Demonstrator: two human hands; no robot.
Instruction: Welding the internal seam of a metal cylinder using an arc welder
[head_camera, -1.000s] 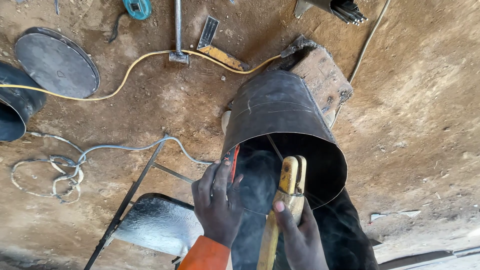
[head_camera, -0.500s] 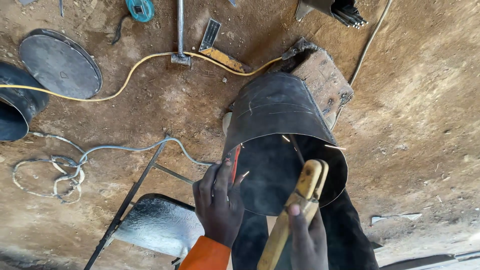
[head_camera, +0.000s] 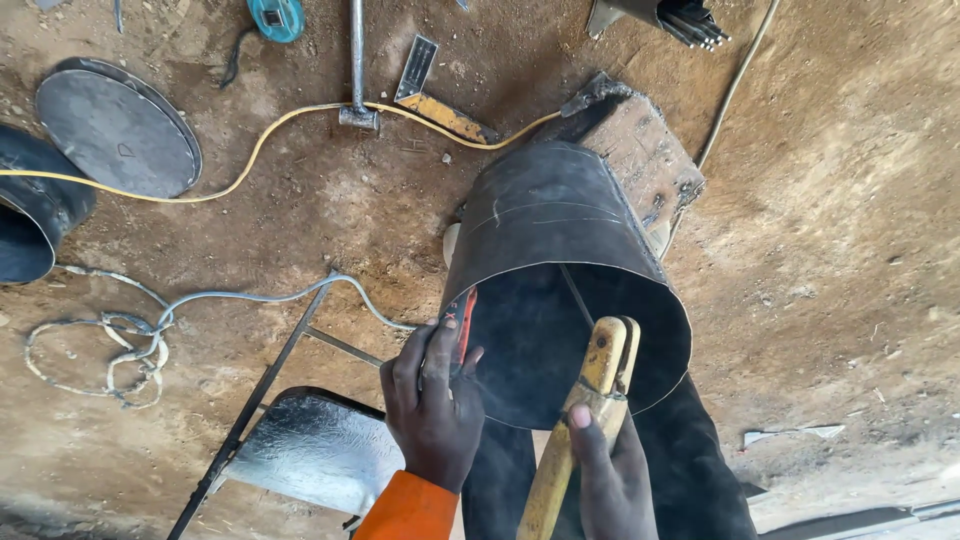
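Head view, looking down: dark sheet-metal cylinder, rolled into an open-ended tube, scratched and dull grey-black, lying tilted on bare dirt with its far end against a rusty block and its open mouth toward the hands. Left hand at the near rim, fingers closed on a red tool. Right hand wrapped tight around a yellow electrode holder, thin rod reaching into the mouth. Yellow cable across the ground beyond
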